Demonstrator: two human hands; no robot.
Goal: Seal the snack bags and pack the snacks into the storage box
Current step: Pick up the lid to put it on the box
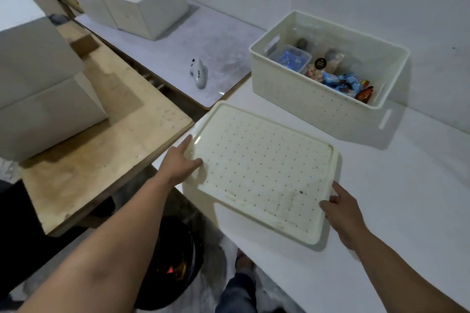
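Note:
The cream storage box (312, 106) stands open at the back right of the white table. Inside it lie several snack bags (340, 81) and a small clear tub (292, 57). Its flat cream lid (262, 170), dotted with small holes, lies in front of the box, a little over the table's near edge. My left hand (181, 162) holds the lid's left edge, thumb on top and forefinger along the rim. My right hand (342, 208) grips the lid's near right corner, thumb on top.
A small white bag sealer (199, 74) lies on the grey board behind the lid. White boxes (134, 0) stand at the back, and more stand on the wooden table (106, 150) at the left. A dark bin (175, 267) sits on the floor below.

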